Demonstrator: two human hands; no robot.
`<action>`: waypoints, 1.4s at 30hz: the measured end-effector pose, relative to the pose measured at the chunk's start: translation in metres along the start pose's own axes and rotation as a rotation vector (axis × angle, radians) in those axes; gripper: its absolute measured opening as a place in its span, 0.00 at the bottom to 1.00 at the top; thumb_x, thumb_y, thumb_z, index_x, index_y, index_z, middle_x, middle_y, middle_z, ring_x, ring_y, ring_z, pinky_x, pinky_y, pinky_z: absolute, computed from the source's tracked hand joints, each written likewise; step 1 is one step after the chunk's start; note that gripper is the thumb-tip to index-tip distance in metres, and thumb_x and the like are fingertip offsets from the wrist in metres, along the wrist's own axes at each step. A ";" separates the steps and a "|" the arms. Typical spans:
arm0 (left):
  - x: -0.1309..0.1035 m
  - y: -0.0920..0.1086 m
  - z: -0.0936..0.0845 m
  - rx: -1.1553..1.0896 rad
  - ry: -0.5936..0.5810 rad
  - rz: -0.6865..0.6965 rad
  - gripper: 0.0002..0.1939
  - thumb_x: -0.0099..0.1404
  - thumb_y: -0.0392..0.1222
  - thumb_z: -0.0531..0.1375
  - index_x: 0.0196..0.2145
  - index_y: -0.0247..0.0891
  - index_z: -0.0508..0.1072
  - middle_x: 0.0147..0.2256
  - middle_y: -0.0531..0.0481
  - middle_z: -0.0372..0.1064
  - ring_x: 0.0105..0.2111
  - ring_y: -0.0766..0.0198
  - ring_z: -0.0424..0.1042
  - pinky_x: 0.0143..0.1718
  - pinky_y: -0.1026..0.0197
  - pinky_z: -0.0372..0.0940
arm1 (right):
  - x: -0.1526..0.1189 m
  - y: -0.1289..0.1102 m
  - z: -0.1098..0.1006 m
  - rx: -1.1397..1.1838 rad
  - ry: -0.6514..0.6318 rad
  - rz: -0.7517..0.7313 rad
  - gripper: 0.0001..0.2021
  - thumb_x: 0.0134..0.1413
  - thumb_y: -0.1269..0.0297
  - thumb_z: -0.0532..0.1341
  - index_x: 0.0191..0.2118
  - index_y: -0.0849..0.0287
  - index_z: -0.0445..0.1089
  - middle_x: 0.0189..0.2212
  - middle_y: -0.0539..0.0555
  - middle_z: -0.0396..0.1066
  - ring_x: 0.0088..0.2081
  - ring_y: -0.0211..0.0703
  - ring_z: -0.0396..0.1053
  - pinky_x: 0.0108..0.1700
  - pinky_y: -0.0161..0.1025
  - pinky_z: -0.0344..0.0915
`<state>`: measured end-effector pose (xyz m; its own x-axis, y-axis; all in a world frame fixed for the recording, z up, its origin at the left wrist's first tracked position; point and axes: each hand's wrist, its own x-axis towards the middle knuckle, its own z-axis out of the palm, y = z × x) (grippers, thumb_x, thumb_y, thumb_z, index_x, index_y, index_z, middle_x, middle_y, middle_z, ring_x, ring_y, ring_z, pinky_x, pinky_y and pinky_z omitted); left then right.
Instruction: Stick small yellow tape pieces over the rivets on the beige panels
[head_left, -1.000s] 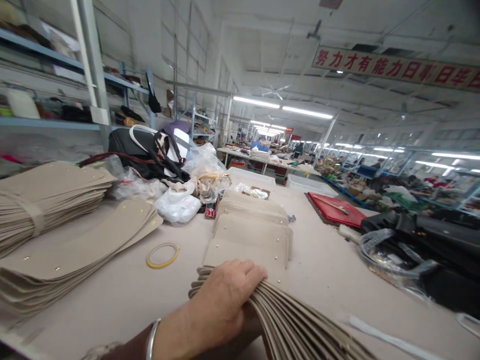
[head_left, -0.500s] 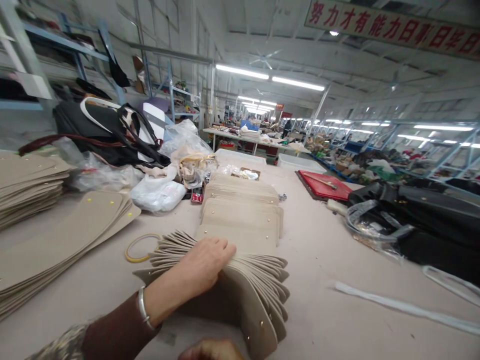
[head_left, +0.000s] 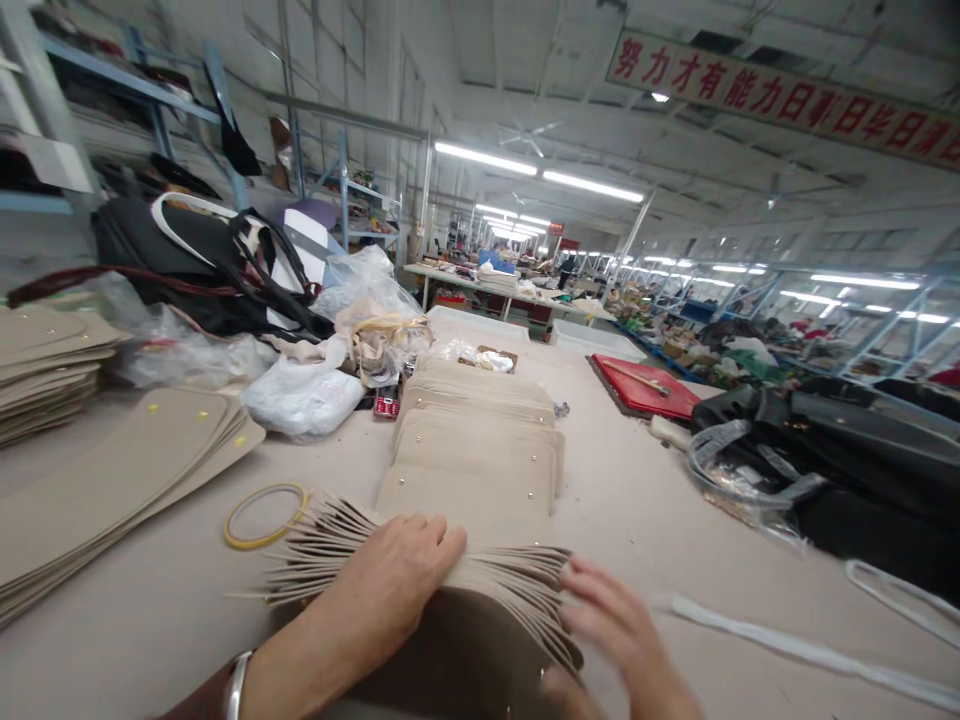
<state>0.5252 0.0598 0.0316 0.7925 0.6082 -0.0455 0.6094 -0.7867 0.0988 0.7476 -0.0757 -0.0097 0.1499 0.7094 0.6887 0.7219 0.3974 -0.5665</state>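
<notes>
My left hand (head_left: 401, 575), with a silver bracelet at the wrist, is wrapped over the top of a bent, fanned bundle of beige panels (head_left: 517, 590). At the bundle's right edge is my right hand (head_left: 611, 625), somewhat blurred, its fingers apart and touching the panel ends, thumb low near the front panel. Just beyond the bundle, more beige panels with small metal studs (head_left: 465, 500) lie overlapped in a row running away from me. A yellow tape roll (head_left: 264, 516) lies left of the bundle.
Beige panel stacks (head_left: 127, 470) lie on the left. Behind them are plastic bags (head_left: 304, 395) and a black bag (head_left: 172, 250). A red phone (head_left: 387, 400) sits beside the row. To the right are a red board (head_left: 645, 386), black bags (head_left: 877, 460) and a white strip (head_left: 780, 627).
My right hand has come up from the bottom edge to the bundle's right side. My left hand and the bundle sit slightly lower in view, and the fanned ends look more closely gathered.
</notes>
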 end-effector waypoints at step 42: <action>0.166 -0.086 -0.044 -0.025 -0.298 -0.039 0.30 0.45 0.45 0.67 0.48 0.49 0.71 0.42 0.49 0.75 0.44 0.48 0.73 0.41 0.54 0.67 | 0.098 0.208 0.052 0.113 0.115 0.817 0.20 0.40 0.45 0.64 0.20 0.56 0.61 0.13 0.43 0.56 0.17 0.34 0.54 0.18 0.32 0.51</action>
<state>0.6030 0.2330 0.0598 0.7432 0.5770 -0.3386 0.6415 -0.7584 0.1155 0.8767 0.1068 -0.0837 0.6698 0.7382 0.0795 0.2846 -0.1564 -0.9458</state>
